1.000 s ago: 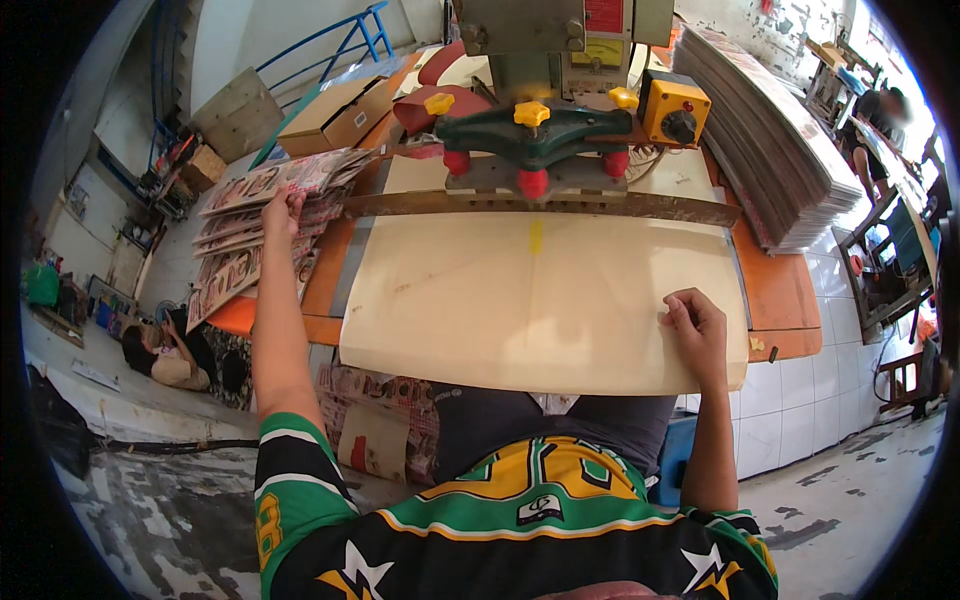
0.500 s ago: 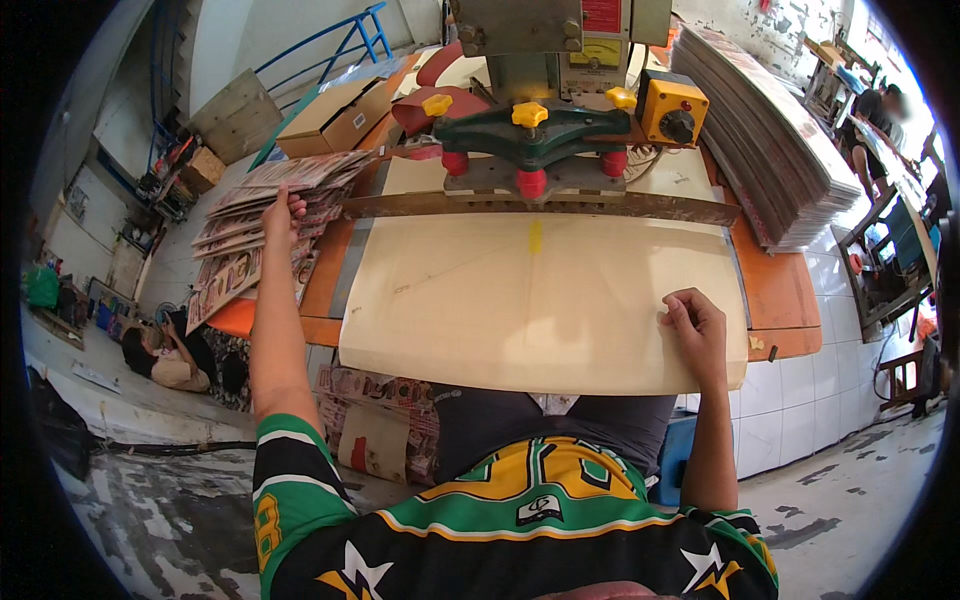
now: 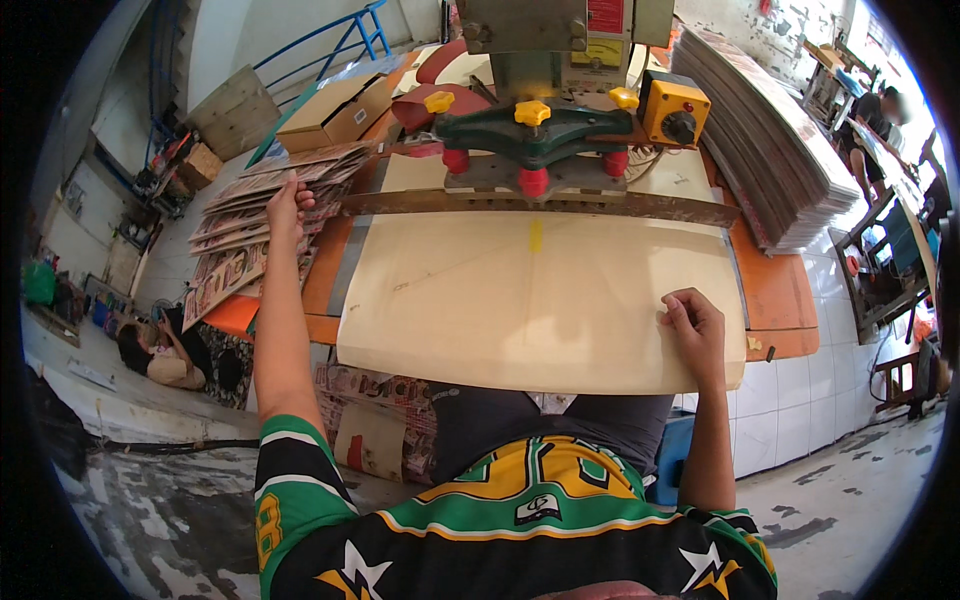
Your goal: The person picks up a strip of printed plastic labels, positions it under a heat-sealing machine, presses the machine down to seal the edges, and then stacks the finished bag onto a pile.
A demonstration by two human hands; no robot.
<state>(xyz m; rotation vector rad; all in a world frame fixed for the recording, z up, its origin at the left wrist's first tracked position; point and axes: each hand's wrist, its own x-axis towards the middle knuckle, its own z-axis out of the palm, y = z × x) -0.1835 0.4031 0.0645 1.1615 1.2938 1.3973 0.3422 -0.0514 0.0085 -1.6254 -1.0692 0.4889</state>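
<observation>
both hands are out: my left hand (image 3: 284, 203) rests fingers-down on the stack of printed sheets (image 3: 262, 225) left of the board (image 3: 540, 300); grip unclear. my right hand (image 3: 695, 325), curled, presses the board's right edge.

**Colours at the press bench**

The board (image 3: 540, 300) at the centre is pale cream, with a short yellow stripe at its 12 o'clock edge. The desk (image 3: 775, 290) beneath shows orange at 3 and 9 o'clock. The press (image 3: 530, 130) at 12 o'clock has a dark green arm with yellow knobs above and red knobs below; the switch box (image 3: 672, 108) beside it is yellow with a black dial. The printed sheets (image 3: 250, 230) at 10 o'clock are a busy red, brown and cream pattern. The stack of sheets (image 3: 770, 150) at 2 o'clock is grey-brown with white edges. The jersey (image 3: 500, 520) at 6 o'clock is green, black and yellow with white stripes and white stars. The railing (image 3: 330, 35) at 11 o'clock is blue.
</observation>
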